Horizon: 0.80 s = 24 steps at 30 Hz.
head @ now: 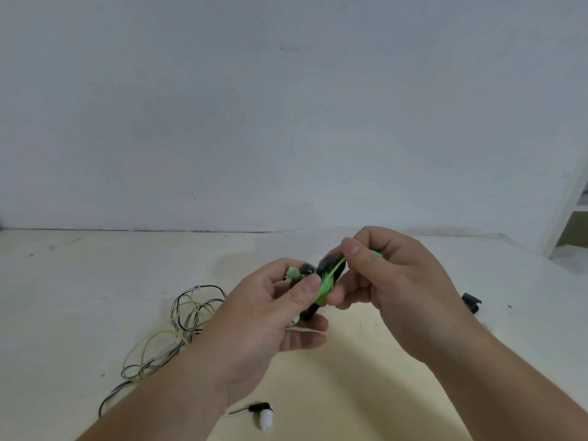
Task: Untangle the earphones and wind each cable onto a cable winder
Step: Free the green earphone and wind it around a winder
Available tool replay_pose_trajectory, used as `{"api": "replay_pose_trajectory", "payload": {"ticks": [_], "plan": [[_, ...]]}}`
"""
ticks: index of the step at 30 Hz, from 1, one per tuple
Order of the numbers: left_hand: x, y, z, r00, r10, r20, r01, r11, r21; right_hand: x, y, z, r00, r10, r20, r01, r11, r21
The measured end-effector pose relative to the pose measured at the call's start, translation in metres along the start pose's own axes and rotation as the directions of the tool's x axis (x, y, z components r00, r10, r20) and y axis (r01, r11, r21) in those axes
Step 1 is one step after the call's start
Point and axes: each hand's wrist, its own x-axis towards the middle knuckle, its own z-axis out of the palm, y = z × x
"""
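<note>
- the left hand (270,316) is curled round the black cable winder (327,262), held up above the table (350,377), with its thumb pressed flat on the turns of green cable (326,286) wrapped on it.
- the right hand (391,281) pinches the free run of that green cable between thumb and forefinger, just beside the winder's upper end; its other fingers are tucked in underneath.
- the green earbuds (293,273) poke out past the left fingers on the far side (i can't tell from here whether they're clipped in or just loose).
- to do this turn well, i'd hold the strand lightly taut and lay it beside the last turn, not across it. i'd lift the left thumb only as the strand comes under it, or the wraps may spring loose.
- turning the winder with the left hand could spare the right wrist an awkward reach.
- on the table: a tangle (187,326) of black and pale yellow cables by the left forearm, a white earbud (265,416) near the front, and a spare winder (471,302) well off to the right.
</note>
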Motion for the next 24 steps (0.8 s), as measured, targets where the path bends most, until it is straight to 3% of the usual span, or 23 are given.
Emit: {"api": "replay_pose_trajectory", "payload": {"ticks": [4, 12, 18, 24], "plan": [[0.003, 0.002, -0.003, 0.999, 0.036, -0.018, -0.037, 0.998, -0.060, 0.001, -0.002, -0.003, 0.999, 0.003, -0.033, -0.003, 1.000, 0.000], [0.005, 0.003, -0.011, 0.993, 0.116, -0.009, -0.114, 0.982, 0.150, 0.001, -0.002, -0.008, 0.996, 0.015, -0.089, -0.040, 0.956, -0.291], [0.004, 0.000, -0.013, 0.985, 0.140, 0.099, -0.161, 0.950, 0.267, 0.003, 0.000, -0.008, 0.991, 0.124, -0.054, -0.135, 0.924, -0.357], [0.004, -0.004, -0.013, 0.970, 0.200, 0.141, -0.245, 0.790, 0.562, 0.001, 0.001, -0.008, 0.982, 0.188, 0.017, -0.155, 0.852, -0.501]]}}
